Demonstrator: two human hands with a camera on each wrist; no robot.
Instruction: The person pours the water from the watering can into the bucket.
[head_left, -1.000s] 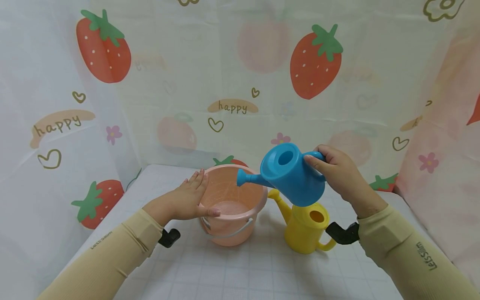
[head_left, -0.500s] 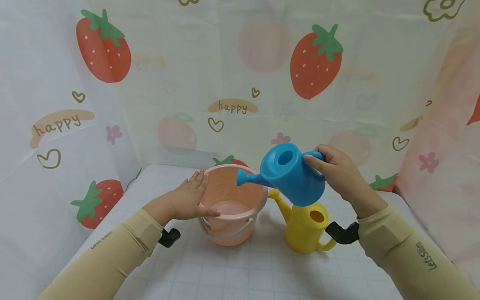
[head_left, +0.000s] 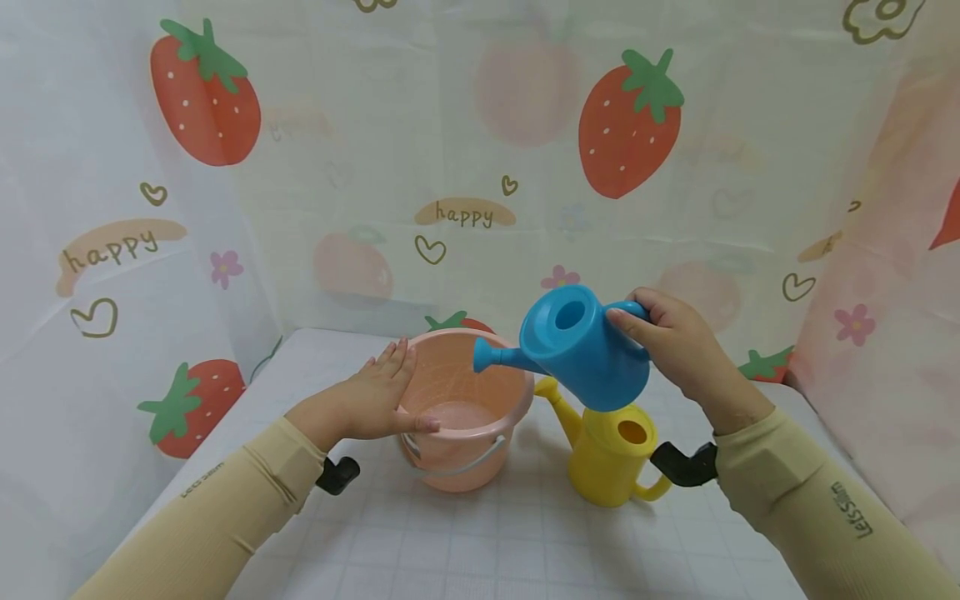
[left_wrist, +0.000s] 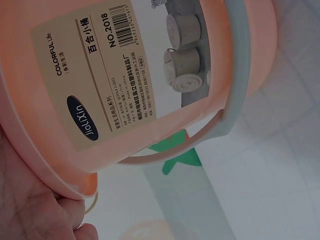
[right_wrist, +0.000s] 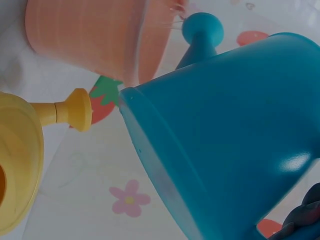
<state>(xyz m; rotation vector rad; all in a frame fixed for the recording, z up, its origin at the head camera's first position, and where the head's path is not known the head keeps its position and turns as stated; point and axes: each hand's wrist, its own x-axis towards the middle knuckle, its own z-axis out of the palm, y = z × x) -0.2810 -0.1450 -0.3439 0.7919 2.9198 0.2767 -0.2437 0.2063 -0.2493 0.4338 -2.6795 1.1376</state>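
In the head view my right hand (head_left: 678,346) grips the handle of a blue watering can (head_left: 592,358), held tilted above the table. Its spout head reaches over the peach bucket (head_left: 461,458), and thin clear streams leave it in the right wrist view. My left hand (head_left: 363,396) rests on the bucket's left rim, fingers stretched out and thumb along the near rim. A little clear liquid seems to lie at the bucket's bottom. Below the blue can, a yellow watering can (head_left: 607,471) stands upright on the table, touched by neither hand.
A white gridded cloth covers the table (head_left: 465,550). Behind it hangs a curtain (head_left: 360,167) printed with strawberries, enclosing the back and both sides. The bucket's grey handle (head_left: 465,464) hangs down in front, and a printed label (left_wrist: 95,75) is on its side.
Both hands, the blue watering can and the bucket keep their places. The whole head view has shifted very slightly.
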